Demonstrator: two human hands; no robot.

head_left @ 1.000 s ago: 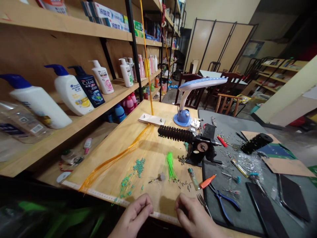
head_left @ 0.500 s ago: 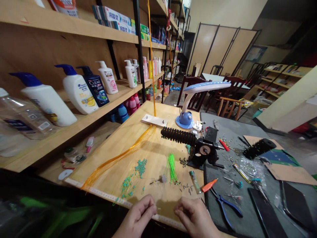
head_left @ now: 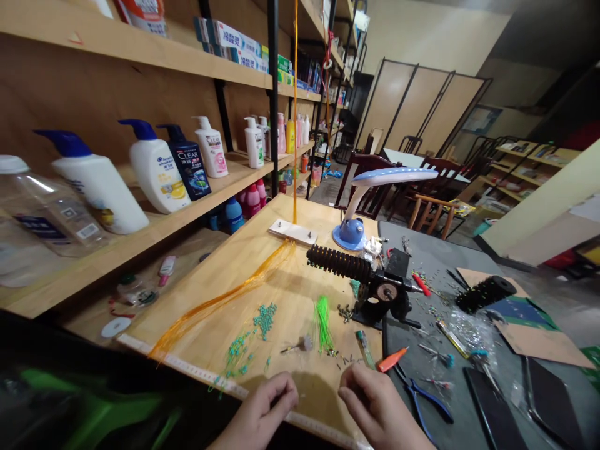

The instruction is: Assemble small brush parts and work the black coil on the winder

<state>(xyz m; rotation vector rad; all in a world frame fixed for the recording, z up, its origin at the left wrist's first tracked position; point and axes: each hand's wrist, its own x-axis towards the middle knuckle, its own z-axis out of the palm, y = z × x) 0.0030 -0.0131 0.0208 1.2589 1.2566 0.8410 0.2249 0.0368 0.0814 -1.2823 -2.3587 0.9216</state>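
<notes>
At the front edge of the wooden table, my left hand (head_left: 272, 403) is closed, thumb against curled fingers. Opposite it, my right hand (head_left: 368, 400) is closed in the same way. Any thing pinched in either hand is too fine or hidden to make out. Beyond them lie a bundle of bright green strands (head_left: 323, 325), small dark tubes (head_left: 344, 359) and a grey-tipped tool (head_left: 300, 344). Teal beads (head_left: 265, 320) and beaded green threads (head_left: 239, 351) are to the left. A clear tube (head_left: 364, 348) and an orange-handled tool (head_left: 392, 359) lie near my right hand.
Orange threads (head_left: 220, 290) run from a white clamp plate (head_left: 293, 232). A black crank device (head_left: 387, 290) and blue lamp (head_left: 349, 233) stand behind. Blue pliers (head_left: 424, 397) and a dark phone-like slab (head_left: 494, 406) lie right, on a grey mat. Bottle shelves (head_left: 210, 187) flank the left.
My right hand has shifted slightly right and up, widening the gap between the hands. My left hand is nearly in place. The camera view has tilted slightly.
</notes>
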